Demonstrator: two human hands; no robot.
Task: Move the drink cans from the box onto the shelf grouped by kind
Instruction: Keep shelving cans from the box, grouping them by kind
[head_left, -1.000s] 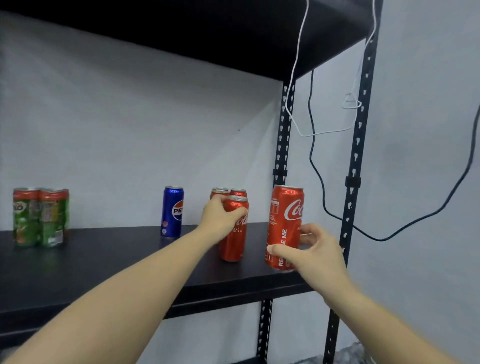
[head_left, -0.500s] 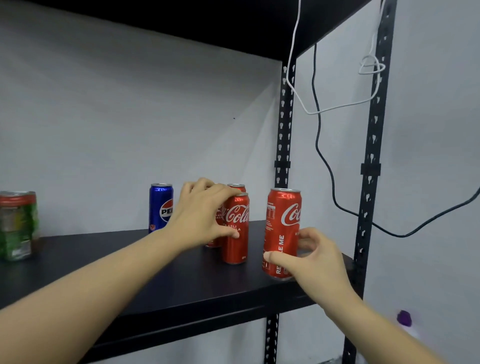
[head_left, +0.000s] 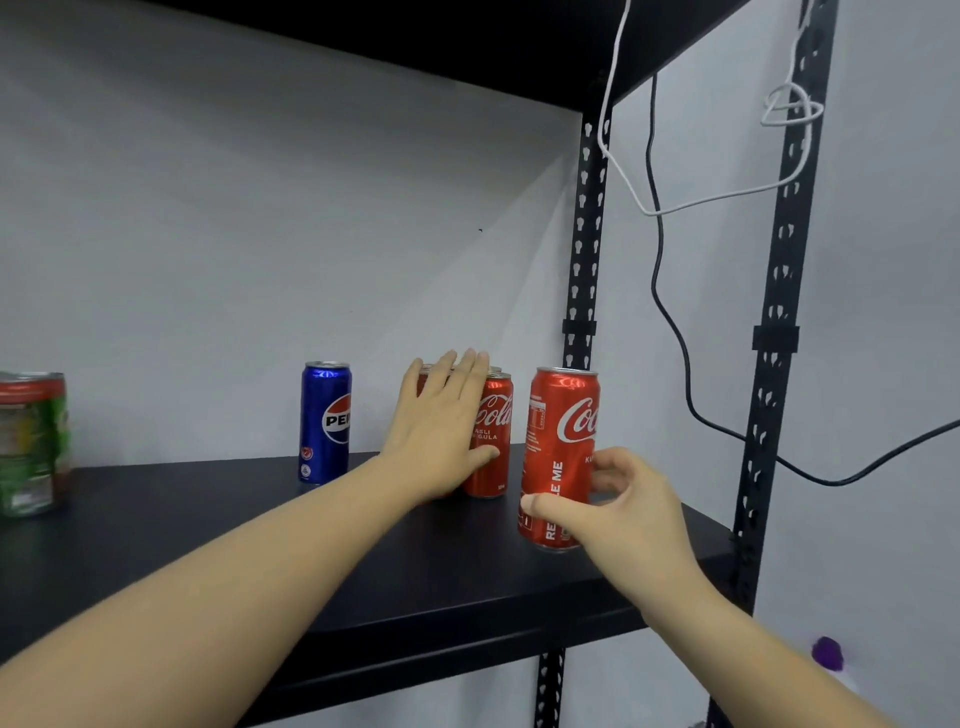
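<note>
One cola can (head_left: 560, 457) in right grip (head_left: 618, 512) (upright).

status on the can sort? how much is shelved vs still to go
Done: green cans stand far left on the shelf, Pepsi can mid, a Coke cluster right of it. In hand: right hand grips another Coke can beside the cluster; left hand rests open against the cluster. Left: unknown, the box is out of view.
</note>
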